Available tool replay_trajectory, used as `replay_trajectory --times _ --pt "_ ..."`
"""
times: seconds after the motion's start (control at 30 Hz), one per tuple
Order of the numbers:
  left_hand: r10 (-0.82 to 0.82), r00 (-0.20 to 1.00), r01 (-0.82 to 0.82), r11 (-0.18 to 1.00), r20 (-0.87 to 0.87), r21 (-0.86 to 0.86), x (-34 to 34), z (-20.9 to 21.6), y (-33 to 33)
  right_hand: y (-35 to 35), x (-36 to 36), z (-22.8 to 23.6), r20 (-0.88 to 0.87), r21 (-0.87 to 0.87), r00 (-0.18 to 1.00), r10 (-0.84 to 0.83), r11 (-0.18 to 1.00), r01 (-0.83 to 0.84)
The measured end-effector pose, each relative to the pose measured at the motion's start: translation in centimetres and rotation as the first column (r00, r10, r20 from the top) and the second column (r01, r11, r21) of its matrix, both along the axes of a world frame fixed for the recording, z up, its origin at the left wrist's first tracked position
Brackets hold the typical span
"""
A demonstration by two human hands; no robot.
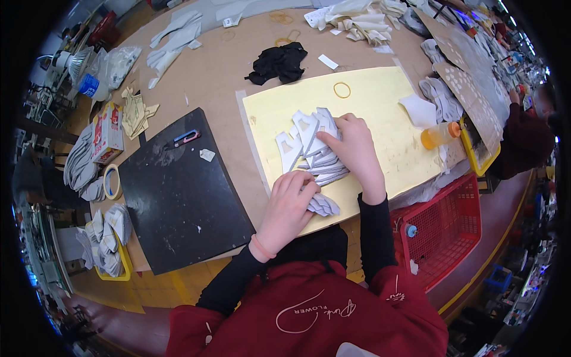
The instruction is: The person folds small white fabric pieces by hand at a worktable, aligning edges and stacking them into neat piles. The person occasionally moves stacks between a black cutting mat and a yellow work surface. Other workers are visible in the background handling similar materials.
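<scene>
On a pale yellow board (380,89) lies a pile of white-and-grey cut fabric pieces (306,134), stacked and overlapping, some with notched or cut-out shapes. My right hand (357,149) grips the pile's right side, its thumb pressing on top and its fingers around the far edge. Nearer to me, my left hand (288,205) curls its fingers over the near end of the pile, closed on a small stack of the same fabric pieces (324,205). The undersides of the left fingers are partly hidden.
A black mat (178,196) with pens (187,138) lies to the left, beside a tape roll (111,181). Black cloth (276,64) and a rubber band (342,90) lie beyond the pile. At right are an orange-capped bottle (440,135) and a red basket (440,235).
</scene>
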State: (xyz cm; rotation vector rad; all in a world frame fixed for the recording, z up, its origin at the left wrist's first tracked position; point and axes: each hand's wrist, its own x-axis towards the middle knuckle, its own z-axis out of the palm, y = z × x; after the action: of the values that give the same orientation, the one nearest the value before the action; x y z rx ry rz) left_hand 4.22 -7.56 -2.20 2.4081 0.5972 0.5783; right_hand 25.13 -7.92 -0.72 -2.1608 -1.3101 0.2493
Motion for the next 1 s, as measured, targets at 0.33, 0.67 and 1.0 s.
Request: replay_trajectory --times 0.33,0.67,1.0 --pt "0.083 0.996 -0.08 0.991 0.025 -0.104 -0.9 0.0 -0.7 -2.2 0.1 -1.6 -0.591 0.351 0.806 0.013 0.904 0.243" --pt "0.278 0.951 -0.213 0.906 0.133 -0.366 -1.3 2.1 -1.2 -7.5 -3.2 0.1 -0.691 0.615 0.705 0.162 0.645 0.454" --pt "0.096 0.956 0.026 0.913 0.277 -0.406 -2.1 -1.7 -1.0 -9.4 -9.6 -3.8 -0.652 0.638 0.534 0.538 0.77 0.002"
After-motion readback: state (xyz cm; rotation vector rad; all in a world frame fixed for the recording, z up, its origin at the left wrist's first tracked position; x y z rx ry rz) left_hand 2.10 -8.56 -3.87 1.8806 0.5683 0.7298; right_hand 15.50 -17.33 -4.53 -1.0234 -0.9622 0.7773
